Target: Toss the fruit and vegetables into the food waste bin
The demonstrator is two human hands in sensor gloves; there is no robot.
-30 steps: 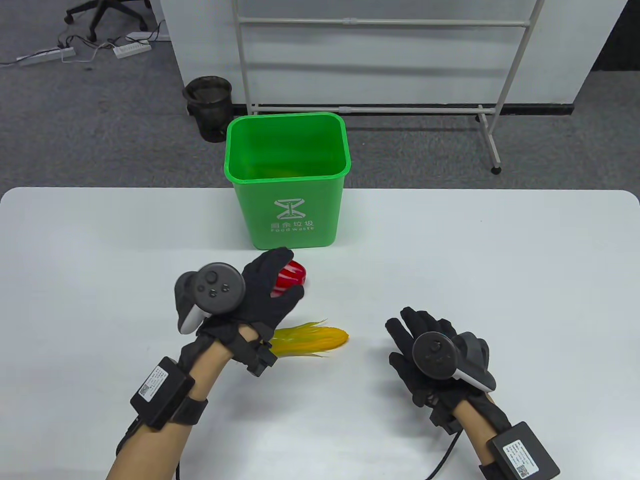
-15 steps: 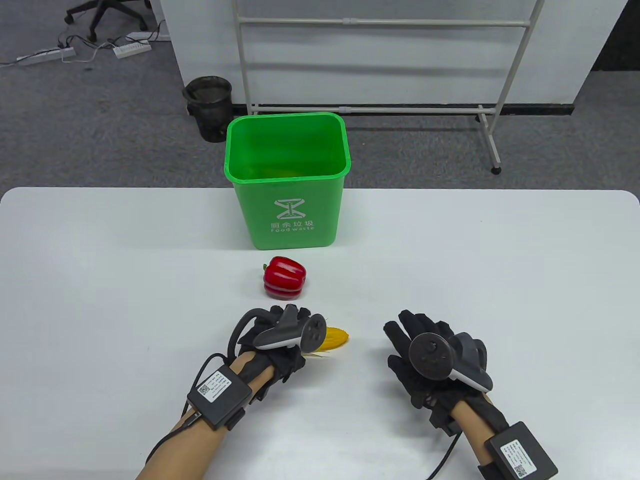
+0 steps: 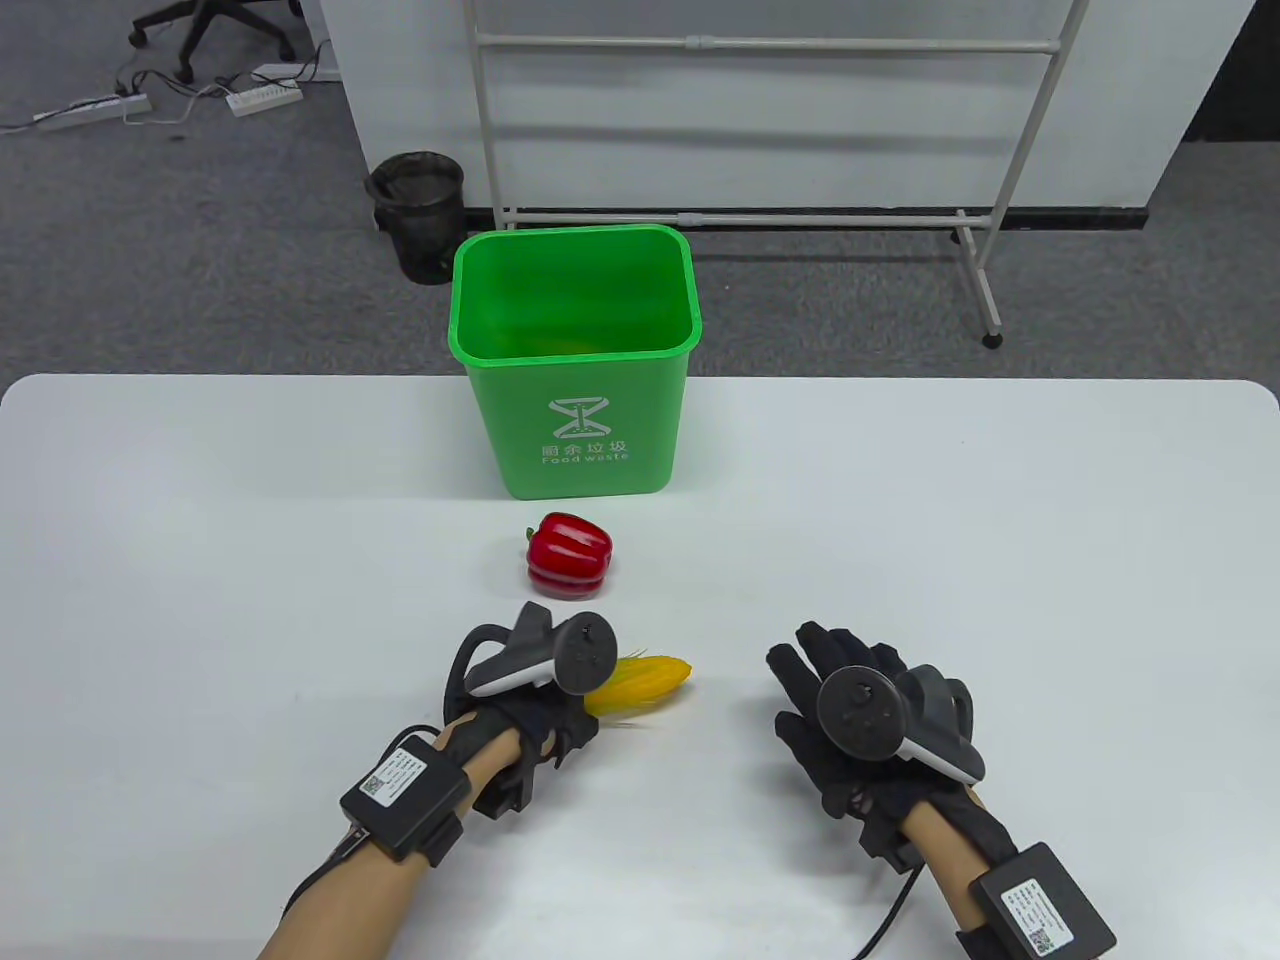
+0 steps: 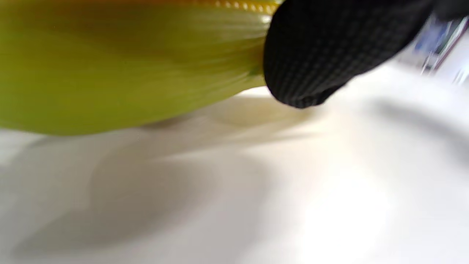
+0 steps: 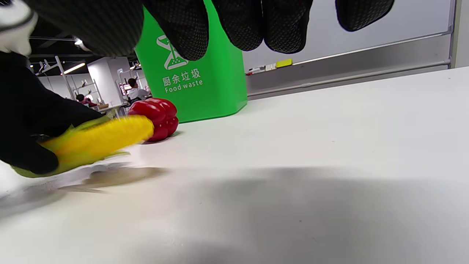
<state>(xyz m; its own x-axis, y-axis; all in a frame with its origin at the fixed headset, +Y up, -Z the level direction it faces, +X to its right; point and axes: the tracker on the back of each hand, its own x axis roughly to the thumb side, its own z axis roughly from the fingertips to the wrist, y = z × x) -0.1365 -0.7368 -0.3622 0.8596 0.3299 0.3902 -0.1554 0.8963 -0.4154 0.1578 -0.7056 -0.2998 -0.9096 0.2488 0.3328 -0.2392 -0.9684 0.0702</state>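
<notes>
Two items lie on the table: corn (image 3: pixel 645 682), long axis left-right at lower centre, gripped by the left hand (image 3: pixel 530 700); pepper (image 3: pixel 568 556) above it, below the bin (image 3: pixel 575 365). Right hand (image 3: pixel 850 715) rests apart, fingers spread.

table view: bright, even overhead light, sharp throughout, with only faint soft shadows on the white table (image 3: pixel 1000 520). left wrist view: strongly blurred and out of focus; the corn (image 4: pixel 121 66) fills the upper left as a smeared yellow-green mass, with a diffuse shadow beneath and washed-out glare at lower right. right wrist view: background crisp, corn motion-blurred, a broad soft shadow across the foreground.
</notes>
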